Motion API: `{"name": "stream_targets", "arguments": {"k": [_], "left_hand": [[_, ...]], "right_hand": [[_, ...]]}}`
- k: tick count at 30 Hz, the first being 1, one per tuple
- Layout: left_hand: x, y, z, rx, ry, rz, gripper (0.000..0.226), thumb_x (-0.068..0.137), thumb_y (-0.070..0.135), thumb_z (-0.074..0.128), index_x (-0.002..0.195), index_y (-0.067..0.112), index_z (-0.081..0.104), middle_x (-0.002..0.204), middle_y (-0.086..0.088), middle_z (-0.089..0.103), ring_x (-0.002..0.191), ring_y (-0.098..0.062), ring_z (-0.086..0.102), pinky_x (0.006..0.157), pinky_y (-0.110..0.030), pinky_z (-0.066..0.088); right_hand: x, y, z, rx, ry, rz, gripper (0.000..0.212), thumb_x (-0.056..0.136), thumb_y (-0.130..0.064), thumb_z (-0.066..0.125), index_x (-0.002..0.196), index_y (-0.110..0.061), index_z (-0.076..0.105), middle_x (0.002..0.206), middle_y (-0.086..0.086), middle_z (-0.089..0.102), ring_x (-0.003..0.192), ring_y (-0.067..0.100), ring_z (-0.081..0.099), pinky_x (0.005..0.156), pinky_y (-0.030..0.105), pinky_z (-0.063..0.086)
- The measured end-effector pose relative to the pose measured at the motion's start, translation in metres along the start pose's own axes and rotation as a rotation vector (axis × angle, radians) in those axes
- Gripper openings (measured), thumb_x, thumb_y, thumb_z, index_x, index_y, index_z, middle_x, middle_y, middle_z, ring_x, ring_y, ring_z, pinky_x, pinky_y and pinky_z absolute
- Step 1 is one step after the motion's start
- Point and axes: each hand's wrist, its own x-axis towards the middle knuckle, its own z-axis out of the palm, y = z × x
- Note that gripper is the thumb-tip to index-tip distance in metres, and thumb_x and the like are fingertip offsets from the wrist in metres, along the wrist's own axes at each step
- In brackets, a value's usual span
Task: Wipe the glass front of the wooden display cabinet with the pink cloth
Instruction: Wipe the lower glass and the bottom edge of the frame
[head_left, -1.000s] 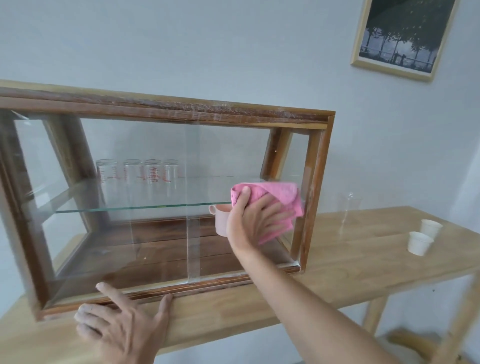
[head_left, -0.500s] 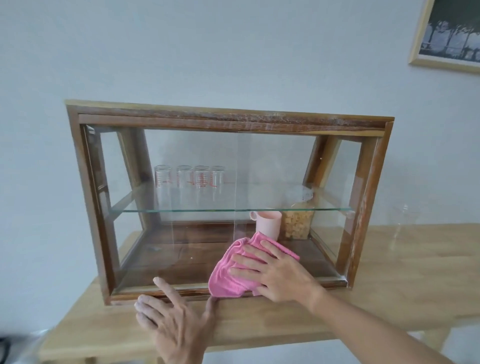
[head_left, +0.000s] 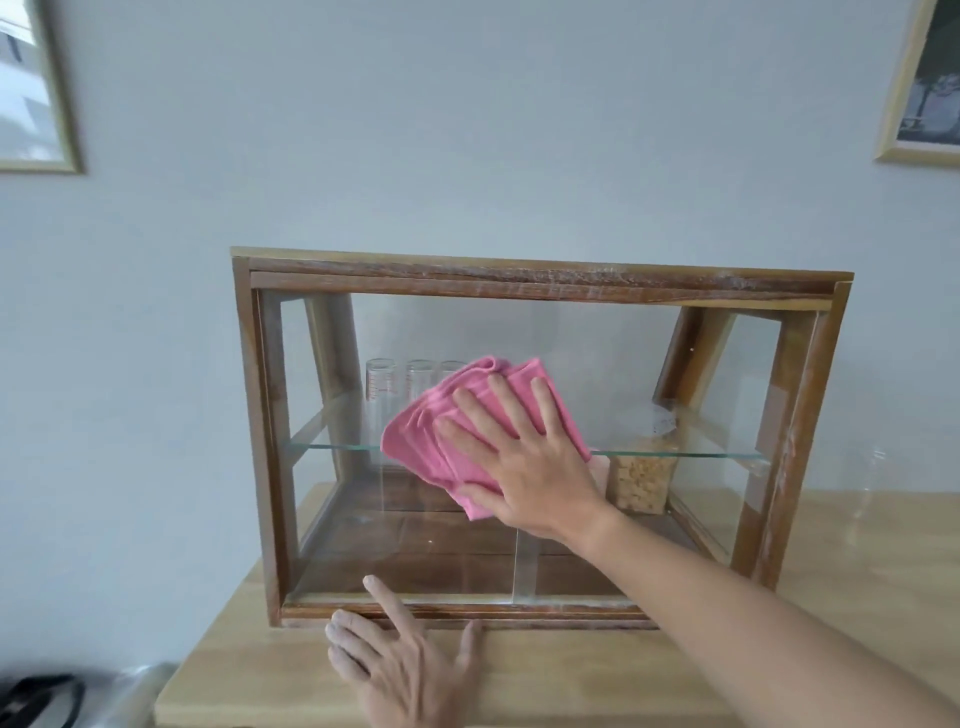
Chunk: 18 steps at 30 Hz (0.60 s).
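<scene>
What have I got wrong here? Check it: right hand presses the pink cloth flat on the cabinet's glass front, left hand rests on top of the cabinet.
One thing is wrong. The left hand is not on top of the cabinet; it rests on the table at the base of the frame. The rest holds: the right hand presses the pink cloth flat on the glass front. The head view shows it.

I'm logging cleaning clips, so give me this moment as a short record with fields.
surface: glass front of wooden display cabinet
tool: pink cloth, mid-pane
right hand: flat, fingers spread, pressing cloth on glass
left hand: open, on table at the cabinet's base
inside: measuring glasses on glass shelf, jar at right
</scene>
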Motion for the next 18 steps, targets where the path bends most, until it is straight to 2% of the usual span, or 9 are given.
{"name": "stream_targets", "arguments": {"k": [2, 5, 7, 10, 13, 16, 18], "left_hand": [[-0.001, -0.001, -0.002, 0.023, -0.036, -0.002, 0.128, 0.056, 0.079, 0.038, 0.153, -0.002, 0.017, 0.131, -0.056, 0.036, 0.128, -0.064, 0.036, 0.105, -0.066, 0.027], [-0.004, -0.004, -0.006, 0.078, -0.064, -0.017, 0.127, 0.060, 0.081, 0.039, 0.153, -0.001, 0.011, 0.132, -0.054, 0.038, 0.128, -0.063, 0.038, 0.107, -0.063, 0.028], [-0.006, -0.004, -0.008, 0.135, -0.076, -0.039, 0.133, 0.063, 0.084, 0.047, 0.154, -0.003, 0.007, 0.136, -0.051, 0.037, 0.132, -0.060, 0.035, 0.111, -0.061, 0.026], [-0.007, -0.005, -0.010, 0.167, -0.081, -0.037, 0.139, 0.061, 0.084, 0.060, 0.154, -0.004, 0.006, 0.139, -0.049, 0.037, 0.134, -0.059, 0.034, 0.113, -0.060, 0.027], [-0.007, -0.006, -0.009, 0.138, -0.098, -0.041, 0.143, 0.057, 0.082, 0.067, 0.153, -0.002, 0.002, 0.141, -0.047, 0.037, 0.135, -0.059, 0.035, 0.112, -0.060, 0.031], [0.005, -0.014, -0.024, 0.108, -0.135, -0.064, 0.154, 0.047, 0.082, 0.073, 0.154, -0.001, -0.001, 0.146, -0.046, 0.029, 0.140, -0.057, 0.028, 0.114, -0.060, 0.031], [0.025, -0.030, -0.044, 0.147, -0.187, -0.125, 0.163, 0.046, 0.090, 0.066, 0.152, 0.001, -0.020, 0.155, -0.043, 0.009, 0.148, -0.052, 0.009, 0.121, -0.056, 0.017]], "right_hand": [[-0.012, -0.001, 0.005, -0.026, -0.033, -0.132, 0.075, 0.099, -0.067, 0.037, 0.161, -0.030, 0.018, 0.169, 0.002, 0.010, 0.155, 0.034, 0.003, 0.123, 0.060, -0.005], [-0.013, 0.009, 0.000, -0.043, -0.045, -0.186, 0.070, 0.101, -0.063, 0.027, 0.161, -0.032, 0.012, 0.168, 0.002, 0.008, 0.155, 0.032, 0.001, 0.123, 0.059, -0.006], [-0.002, 0.027, -0.011, -0.059, -0.016, -0.079, 0.071, 0.101, -0.062, 0.028, 0.161, -0.031, 0.009, 0.168, 0.004, 0.006, 0.155, 0.034, 0.002, 0.122, 0.062, -0.005], [0.013, 0.052, -0.025, -0.018, 0.006, 0.210, 0.075, 0.101, -0.060, 0.031, 0.162, -0.028, 0.003, 0.169, 0.008, -0.001, 0.155, 0.039, 0.000, 0.119, 0.068, -0.003], [0.011, 0.042, -0.026, 0.026, -0.009, 0.309, 0.075, 0.102, -0.059, 0.032, 0.162, -0.027, 0.002, 0.169, 0.008, -0.006, 0.154, 0.040, -0.007, 0.117, 0.069, -0.006], [-0.016, 0.011, -0.005, -0.006, -0.050, 0.165, 0.078, 0.099, -0.063, 0.033, 0.162, -0.026, 0.005, 0.169, 0.011, -0.004, 0.153, 0.043, -0.007, 0.116, 0.072, -0.006], [-0.043, -0.007, 0.014, -0.029, -0.091, -0.071, 0.078, 0.097, -0.066, 0.034, 0.162, -0.029, 0.011, 0.169, 0.008, 0.004, 0.154, 0.042, 0.000, 0.117, 0.071, -0.005]]}}
